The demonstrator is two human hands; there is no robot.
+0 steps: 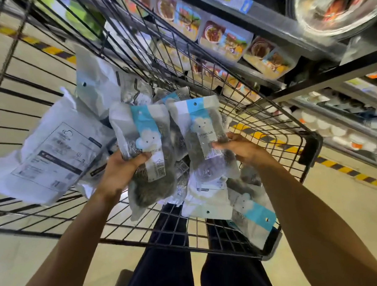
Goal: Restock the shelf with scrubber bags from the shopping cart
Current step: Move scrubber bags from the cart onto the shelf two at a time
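Here, the cart holds heaped scrubber bags. The left hand grips one bag, the right hand another bag.

The scrubber bags are clear over grey scrubbers, with sky-blue and white tops bearing a white cloud. The shopping cart is black wire grid. Yellow-and-black stripes cross the beige floor. Shelf packets, blurred, seem reddish-brown.

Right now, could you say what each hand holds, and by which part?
Left hand grips left scrubber bag mid-body; right hand grips right scrubber bag at its right edge.
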